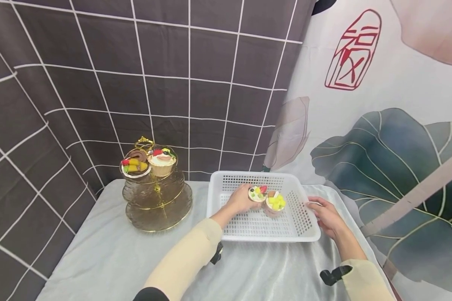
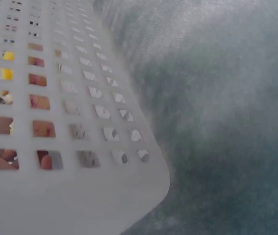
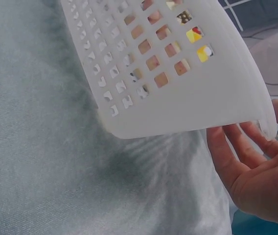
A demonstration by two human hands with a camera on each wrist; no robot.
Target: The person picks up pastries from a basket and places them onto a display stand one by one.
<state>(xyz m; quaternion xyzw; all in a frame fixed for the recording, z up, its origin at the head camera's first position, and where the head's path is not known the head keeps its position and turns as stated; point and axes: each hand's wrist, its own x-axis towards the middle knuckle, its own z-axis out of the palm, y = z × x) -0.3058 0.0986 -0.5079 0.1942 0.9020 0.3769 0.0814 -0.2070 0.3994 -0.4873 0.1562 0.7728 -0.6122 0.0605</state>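
Observation:
In the head view my left hand (image 1: 242, 198) reaches into a white plastic basket (image 1: 301, 236) and grips a fruit-topped cupcake (image 1: 257, 195) with a strawberry piece. Right beside that cupcake stands a second one, a cupcake with yellow fruit cubes (image 1: 276, 202). My right hand (image 1: 327, 217) holds the basket's right rim. From the right wrist, its fingers (image 3: 222, 154) show under the rim with the thumb side above. The basket's perforated wall (image 2: 75, 191) fills much of the left wrist view, hiding most of the left hand, whose skin shows through the holes.
Left of the basket stands a tiered amber dessert stand (image 1: 158, 225) with a gold handle (image 1: 145, 143). Its top tier bears a chocolate fruit tart (image 1: 136, 166) and a cream cupcake (image 1: 162, 162). A pale cloth covers the table (image 1: 109, 259), and a dark gridded curtain (image 1: 165, 96) hangs behind.

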